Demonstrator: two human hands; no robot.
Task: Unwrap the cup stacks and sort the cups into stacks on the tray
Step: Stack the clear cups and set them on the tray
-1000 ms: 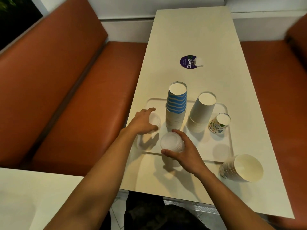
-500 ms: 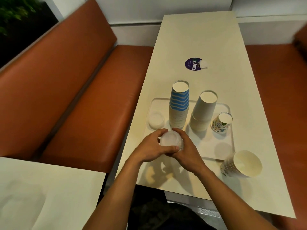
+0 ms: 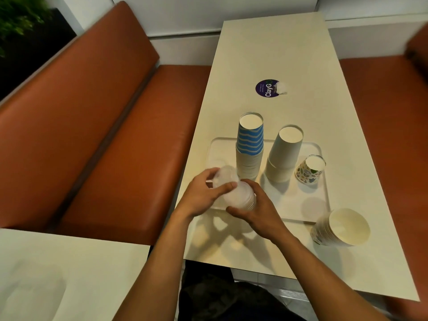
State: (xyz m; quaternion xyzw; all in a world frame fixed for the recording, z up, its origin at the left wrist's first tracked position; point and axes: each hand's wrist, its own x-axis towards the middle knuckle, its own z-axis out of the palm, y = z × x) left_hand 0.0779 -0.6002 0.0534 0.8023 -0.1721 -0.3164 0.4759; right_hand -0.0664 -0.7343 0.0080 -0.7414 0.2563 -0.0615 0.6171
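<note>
R hand (image 3: 259,209) grips clear cup stack (image 3: 240,198) over tray (image 3: 317,205) near-left corner; L hand (image 3: 201,198) pinches single clear cup (image 3: 225,178) at its top, blurred. On tray, upside down: blue-striped stack (image 3: 250,144), white stack (image 3: 284,154), patterned cup (image 3: 309,170). Patterned stack (image 3: 340,228) on its side on worktop (image 3: 278,54).

Warm overhead light throws soft shadows on the table (image 3: 273,54) (edges bowed, hands slightly blurred).

translucent plastic cups (image 3: 238,196), matt paper cups (image 3: 251,144), glossy leatherette bench (image 3: 104,126)
</note>
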